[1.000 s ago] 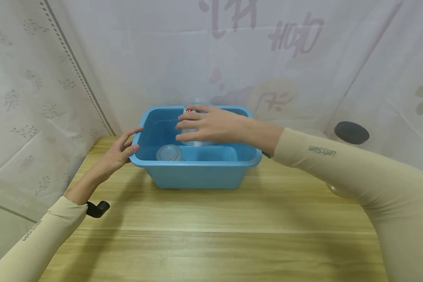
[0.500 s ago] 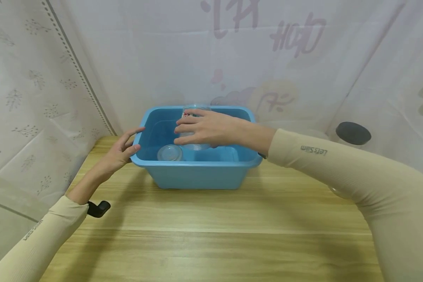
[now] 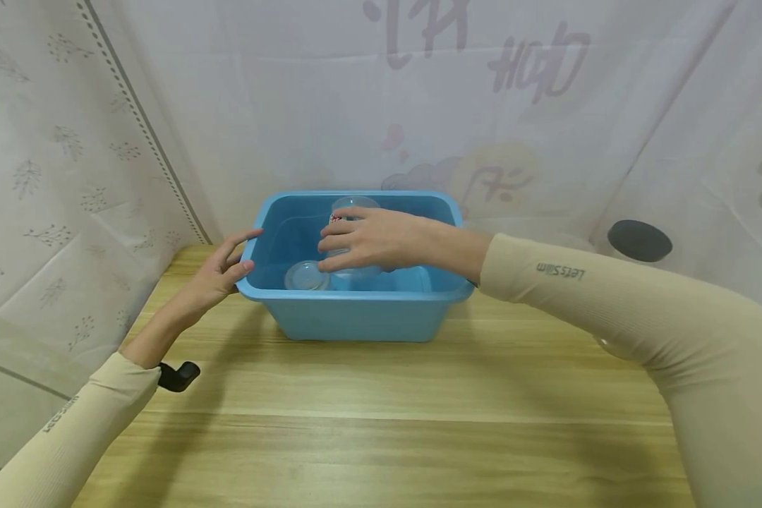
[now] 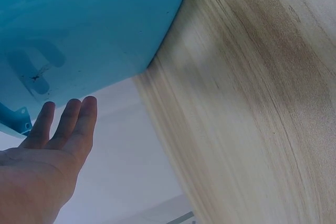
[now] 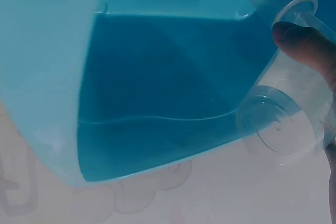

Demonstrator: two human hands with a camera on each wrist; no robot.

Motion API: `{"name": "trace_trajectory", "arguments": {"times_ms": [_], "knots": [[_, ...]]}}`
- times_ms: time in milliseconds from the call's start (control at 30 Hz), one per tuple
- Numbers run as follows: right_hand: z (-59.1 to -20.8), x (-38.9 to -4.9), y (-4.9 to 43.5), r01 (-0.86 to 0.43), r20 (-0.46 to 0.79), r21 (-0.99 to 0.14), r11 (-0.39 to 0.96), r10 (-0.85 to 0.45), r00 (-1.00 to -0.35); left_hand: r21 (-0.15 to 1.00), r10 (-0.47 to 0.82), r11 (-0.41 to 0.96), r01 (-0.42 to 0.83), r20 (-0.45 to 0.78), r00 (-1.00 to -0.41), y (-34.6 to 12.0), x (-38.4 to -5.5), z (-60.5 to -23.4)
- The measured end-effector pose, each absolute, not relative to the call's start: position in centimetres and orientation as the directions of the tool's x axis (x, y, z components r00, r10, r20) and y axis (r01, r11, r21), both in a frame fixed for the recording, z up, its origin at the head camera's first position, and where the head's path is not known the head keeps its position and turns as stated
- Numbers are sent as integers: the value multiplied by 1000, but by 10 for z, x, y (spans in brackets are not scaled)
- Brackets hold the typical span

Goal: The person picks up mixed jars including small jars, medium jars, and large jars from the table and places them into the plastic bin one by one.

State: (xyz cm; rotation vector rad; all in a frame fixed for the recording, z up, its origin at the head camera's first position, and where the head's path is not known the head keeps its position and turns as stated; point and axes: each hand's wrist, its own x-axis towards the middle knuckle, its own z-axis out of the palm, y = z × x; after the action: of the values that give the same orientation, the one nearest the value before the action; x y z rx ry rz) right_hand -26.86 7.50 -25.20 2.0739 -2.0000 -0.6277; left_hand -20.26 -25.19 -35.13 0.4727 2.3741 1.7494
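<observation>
A blue plastic basin (image 3: 355, 314) stands on the wooden table. Inside its opening, my right hand (image 3: 381, 240) holds a clear plastic jar (image 3: 355, 202) with a small red-and-white label. In the right wrist view the thumb presses the side of this clear jar (image 5: 278, 124), whose round end faces the camera; most of the other fingers are hidden there. My left hand (image 3: 219, 271) rests at the basin's left rim, thumb and a finger over the edge. Three straight fingers (image 4: 65, 124) lie along the outer wall in the left wrist view.
A clear round container (image 3: 307, 276) sits in the basin's front left corner. A clear jar with a dark lid (image 3: 639, 240) stands at the right, partly behind the right sleeve. A pale printed curtain (image 3: 260, 106) hangs behind the basin.
My right hand has lowered the clear jar from above the back rim deeper into the basin, drawing slightly toward me. The left hand stays at the left rim.
</observation>
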Motion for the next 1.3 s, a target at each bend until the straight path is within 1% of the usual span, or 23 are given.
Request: {"name": "trace_trajectory", "arguments": {"times_ms": [167,433,567,733,800,867,1067,1300], "knots": [[-254,-267,73,-890,-170,444,-102,-985,28,946,342,282,161,58,-938,-252,-203,-352],[-259,-264,68,-878,-211,460,-131,-977,35,950,345,274,150,49,-938,-252,-203,-351],[-260,-262,66,-887,-265,447,-115,-964,-9,950,344,277,144,42,-938,-252,-202,-351],[-254,-259,65,-884,-343,463,-58,-932,-119,948,340,284,142,39,-940,-252,-202,-351],[-251,-258,66,-882,-351,471,-25,-922,-161,949,342,283,142,39,-939,-251,-202,-351],[-247,-259,66,-881,-345,473,1,-920,-187,949,344,282,142,39,-938,-251,-203,-351],[-239,-260,69,-882,-313,469,38,-927,-207,950,345,279,140,37,-938,-251,-203,-350],[-229,-261,74,-894,-293,438,98,-924,-245,950,340,281,138,36,-940,-251,-202,-351]]}}
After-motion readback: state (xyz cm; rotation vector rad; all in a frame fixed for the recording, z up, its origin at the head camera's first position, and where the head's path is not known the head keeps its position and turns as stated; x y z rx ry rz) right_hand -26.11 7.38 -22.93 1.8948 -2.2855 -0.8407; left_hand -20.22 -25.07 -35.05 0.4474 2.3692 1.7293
